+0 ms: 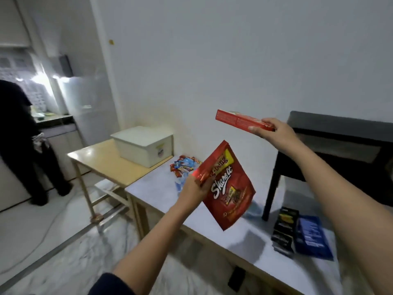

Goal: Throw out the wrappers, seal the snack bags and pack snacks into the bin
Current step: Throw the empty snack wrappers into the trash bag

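Head view. Left hand grips red snack bag by upper edge; bag tilted, raised over grey table. Right hand clasps end of flat red box, held in air, higher. White bin on wooden table adjoining. Small wrappers piled on grey table near bin. Black box, blue pack side by side at near right. Person stands far left.

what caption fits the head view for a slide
Left hand grips a red snack bag; right hand holds a flat red box.
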Demonstrator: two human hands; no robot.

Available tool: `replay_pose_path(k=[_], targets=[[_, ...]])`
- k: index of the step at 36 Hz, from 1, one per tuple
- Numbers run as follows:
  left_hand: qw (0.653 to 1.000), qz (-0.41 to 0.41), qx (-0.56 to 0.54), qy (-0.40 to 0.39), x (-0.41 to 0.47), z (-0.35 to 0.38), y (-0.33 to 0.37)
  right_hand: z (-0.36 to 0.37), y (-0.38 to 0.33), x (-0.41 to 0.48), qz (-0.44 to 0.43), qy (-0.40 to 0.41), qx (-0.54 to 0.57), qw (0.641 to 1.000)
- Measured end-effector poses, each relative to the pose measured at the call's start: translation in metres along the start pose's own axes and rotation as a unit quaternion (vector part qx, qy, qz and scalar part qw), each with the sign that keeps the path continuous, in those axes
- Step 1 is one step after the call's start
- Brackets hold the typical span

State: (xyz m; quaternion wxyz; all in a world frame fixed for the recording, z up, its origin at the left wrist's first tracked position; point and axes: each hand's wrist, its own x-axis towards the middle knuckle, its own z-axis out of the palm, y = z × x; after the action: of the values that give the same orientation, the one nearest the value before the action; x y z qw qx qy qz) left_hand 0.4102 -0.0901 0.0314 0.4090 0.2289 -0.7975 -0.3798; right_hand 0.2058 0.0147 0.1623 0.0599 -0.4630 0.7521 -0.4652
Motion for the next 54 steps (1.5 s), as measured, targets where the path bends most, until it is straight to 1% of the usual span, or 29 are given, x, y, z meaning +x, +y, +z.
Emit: replay_pose_path(k=[2, 6, 9, 11, 13, 16, 18, 21, 23, 27, 29, 32, 35, 38, 40, 43, 47, 50, 54], targets=[[0.999, -0.025, -0.011, 0.020, -0.023, -0.035, -0.018, 0.044, -0.019, -0.003, -0.008, -0.032, 0.018, 0.999], [0.991, -0.103, 0.006, 0.083, -0.074, -0.099, -0.065, 0.134, -0.059, -0.012, -0.034, -0.118, 0.043, 0.992], [0.975, -0.157, -0.023, 0.154, -0.115, -0.141, -0.094, 0.207, -0.083, -0.021, -0.058, -0.190, 0.051, 0.979], [0.957, -0.202, -0.058, 0.202, -0.140, -0.163, -0.109, 0.251, -0.092, -0.026, -0.080, -0.232, 0.061, 0.967], [0.931, -0.253, -0.068, 0.255, -0.169, -0.188, -0.133, 0.302, -0.105, -0.033, -0.107, -0.281, 0.060, 0.952], [0.885, -0.315, -0.063, 0.338, -0.205, -0.217, -0.167, 0.376, -0.117, -0.046, -0.106, -0.363, 0.050, 0.924], [0.854, -0.342, -0.066, 0.386, -0.223, -0.231, -0.189, 0.427, -0.120, -0.050, -0.121, -0.406, 0.040, 0.905], [0.814, -0.377, -0.073, 0.436, -0.245, -0.249, -0.230, 0.494, -0.129, -0.055, -0.132, -0.473, 0.022, 0.871], [0.785, -0.407, -0.081, 0.460, -0.255, -0.263, -0.261, 0.535, -0.135, -0.056, -0.144, -0.503, 0.019, 0.852], [0.709, -0.463, -0.094, 0.524, -0.265, -0.283, -0.303, 0.617, -0.135, -0.054, -0.150, -0.579, 0.019, 0.801], [0.680, -0.474, -0.100, 0.551, -0.269, -0.290, -0.320, 0.656, -0.135, -0.055, -0.153, -0.602, 0.004, 0.784], [0.643, -0.495, -0.099, 0.576, -0.276, -0.304, -0.343, 0.700, -0.139, -0.063, -0.152, -0.636, -0.022, 0.757], [0.605, -0.524, -0.088, 0.593, -0.286, -0.323, -0.370, 0.747, -0.137, -0.074, -0.146, -0.659, -0.041, 0.737], [0.583, -0.543, -0.066, 0.600, -0.299, -0.348, -0.398, 0.797, -0.132, -0.090, -0.155, -0.684, -0.047, 0.712], [0.568, -0.550, -0.071, 0.608, -0.313, -0.363, -0.419, 0.829, -0.128, -0.103, -0.150, -0.700, -0.066, 0.695], [0.559, -0.557, -0.087, 0.608, -0.339, -0.384, -0.459, 0.878, -0.116, -0.122, -0.150, -0.704, -0.096, 0.688], [0.537, -0.581, -0.112, 0.601, -0.378, -0.407, -0.516, 0.941, -0.100, -0.155, -0.164, -0.692, -0.112, 0.694], [0.520, -0.607, -0.112, 0.590, -0.405, -0.422, -0.556, 0.991, -0.087, -0.180, -0.166, -0.705, -0.138, 0.676], [0.493, -0.622, -0.132, 0.594, -0.435, -0.436, -0.610, 1.053, -0.066, -0.210, -0.196, -0.711, -0.171, 0.654]])
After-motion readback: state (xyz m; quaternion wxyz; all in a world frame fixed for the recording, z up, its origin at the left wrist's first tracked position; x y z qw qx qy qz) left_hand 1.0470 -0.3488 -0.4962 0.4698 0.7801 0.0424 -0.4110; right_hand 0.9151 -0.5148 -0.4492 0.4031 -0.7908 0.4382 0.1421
